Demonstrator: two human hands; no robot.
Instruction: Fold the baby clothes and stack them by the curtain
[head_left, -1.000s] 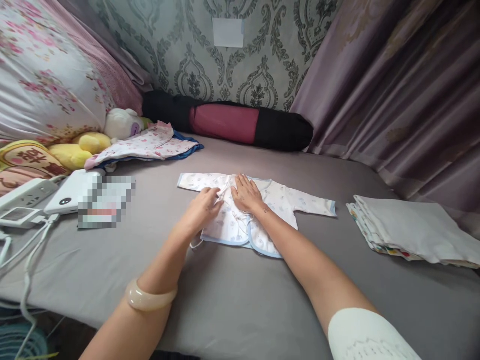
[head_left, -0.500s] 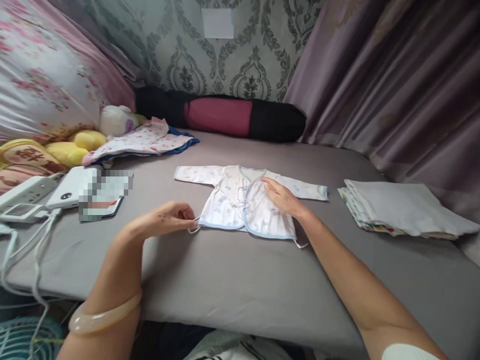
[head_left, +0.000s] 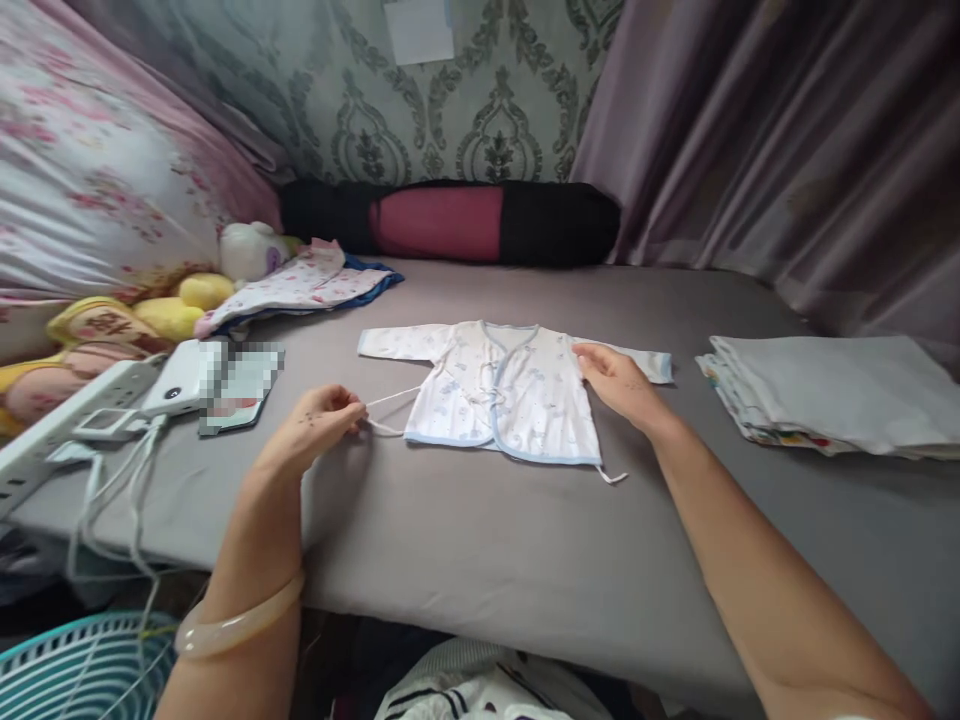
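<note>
A small white baby wrap shirt (head_left: 457,395) with pale blue trim and a faint blue print lies front side up, its sleeves spread. White ties are knotted at its front. To its left, my left hand (head_left: 326,415) is closed in a pinch on a thin white tie (head_left: 386,430), stretched out from the shirt's left side. My right hand (head_left: 619,385) touches the shirt's right side just under the sleeve, fingers extended and the palm off the cloth. Another short tie (head_left: 613,477) hangs loose from the lower right corner.
Folded white cloths (head_left: 825,390) are stacked on the right. At the left are a power strip (head_left: 127,385) with cables, a white power bank (head_left: 180,380), a phone-like device (head_left: 244,390), plush toys (head_left: 169,312) and a printed garment (head_left: 307,280). A black-and-maroon long bag (head_left: 439,225) lies behind.
My left hand has drawn the tie leftward, away from the shirt. My right hand has slid from the shirt's chest to its right side by the sleeve. The view has shifted slightly.
</note>
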